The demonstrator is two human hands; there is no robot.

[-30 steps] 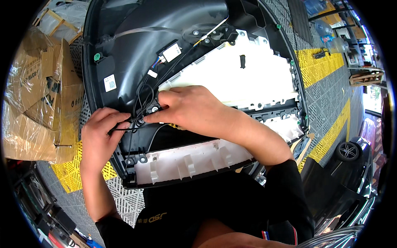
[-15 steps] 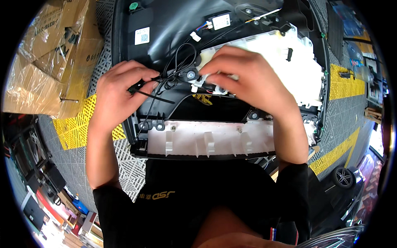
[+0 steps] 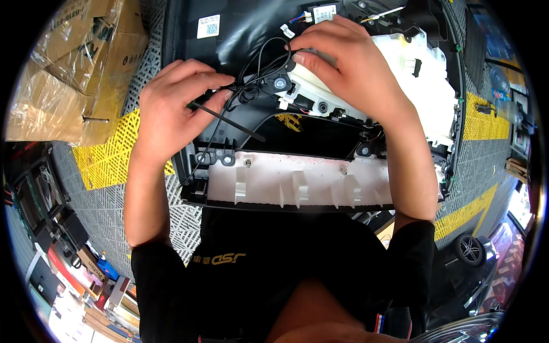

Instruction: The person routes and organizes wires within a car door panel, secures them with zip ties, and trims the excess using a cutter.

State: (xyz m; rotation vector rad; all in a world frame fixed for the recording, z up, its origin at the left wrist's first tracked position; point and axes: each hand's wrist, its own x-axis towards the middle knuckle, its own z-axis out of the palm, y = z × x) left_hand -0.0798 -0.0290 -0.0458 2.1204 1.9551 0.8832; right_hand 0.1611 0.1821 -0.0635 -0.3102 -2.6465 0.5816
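Observation:
A large black moulded panel (image 3: 191,48), like the back of a car door trim, lies in front of me. Over its left half runs a loose coil of thin black cable (image 3: 249,91). My left hand (image 3: 174,103) pinches the coil's left side between thumb and fingertips. From that hand a stiff black strip (image 3: 237,125), like a cable tie, sticks out toward the panel's opening. At the top of the cable loop, my right hand (image 3: 354,63) is closed, thumb and index finger at the cable; the fingertips' exact grip is partly hidden.
White padding (image 3: 394,68) covers the panel's right part, and a pale strip (image 3: 269,180) its near edge. A small labelled module (image 3: 325,12) with wires sits at the far side. Left stands a plastic-wrapped cardboard box (image 3: 74,68); a wheel (image 3: 470,250) shows at right.
My right hand has moved up and away from the white connector area to the top of the cable loop. The left hand still pinches the coil; the black strip now reaches farther right.

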